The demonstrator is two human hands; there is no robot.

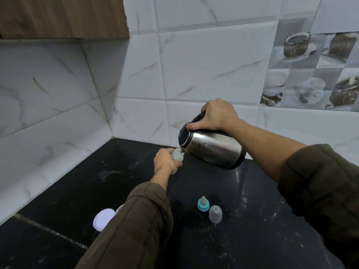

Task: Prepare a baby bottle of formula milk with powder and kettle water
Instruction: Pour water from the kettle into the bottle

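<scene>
left hand (165, 160) wrapped round the baby bottle (177, 155) | right hand (217, 115) gripping the kettle (211, 148) handle, kettle tipped, spout right at the bottle mouth | bottle contents: honestly can't tell | teat ring (203, 204) + clear cap (215, 214) side by side on the tabletop (252, 239) | white lid (103, 219) partly behind the left sleeve

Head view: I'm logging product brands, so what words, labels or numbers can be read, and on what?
None can be read.
The kettle, bottle, white lid and teat ring show no legible print.
The picture tiles show cups, no words.
</scene>
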